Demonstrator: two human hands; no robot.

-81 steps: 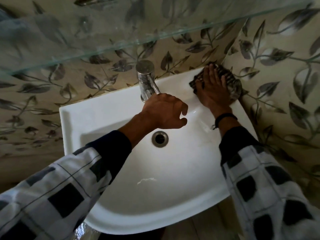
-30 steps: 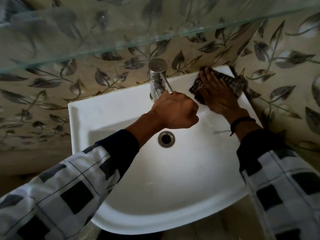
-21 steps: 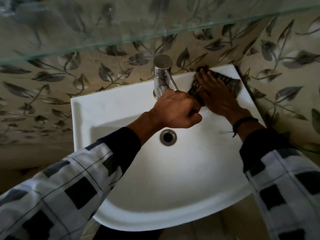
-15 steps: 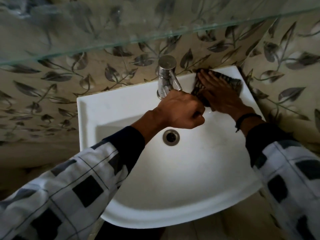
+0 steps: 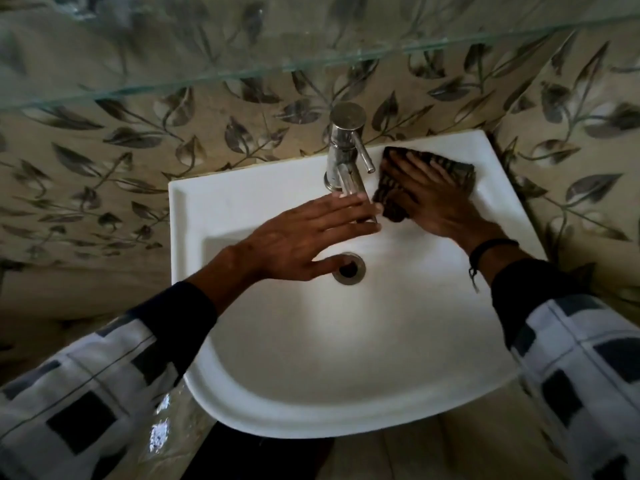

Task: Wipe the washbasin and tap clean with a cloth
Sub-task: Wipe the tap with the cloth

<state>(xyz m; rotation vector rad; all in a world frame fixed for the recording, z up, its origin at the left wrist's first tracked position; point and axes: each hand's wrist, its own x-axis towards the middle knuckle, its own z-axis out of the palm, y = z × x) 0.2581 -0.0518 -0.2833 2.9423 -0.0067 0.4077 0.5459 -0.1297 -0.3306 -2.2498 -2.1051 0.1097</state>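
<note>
A white washbasin [image 5: 263,386] hangs in a tiled corner, with a chrome tap [image 5: 344,150] at its back rim and a metal drain [image 5: 349,268] in the bowl. My right hand [image 5: 433,199] lies flat on a dark striped cloth [image 5: 391,199] and presses it onto the back rim just right of the tap. My left hand [image 5: 304,240] hovers over the bowl with its fingers stretched out flat; the fingertips reach the tap's spout and hide the spout's end.
A glass shelf [image 5: 311,60] juts out above the tap, close overhead. Leaf-patterned tiled walls [image 5: 571,133] close in at the back and right. Floor tiles [image 5: 398,455] show below the basin's front edge.
My left hand has opened from a fist around the spout to flat, spread fingers. My right hand and the cloth have slid left along the back rim toward the tap.
</note>
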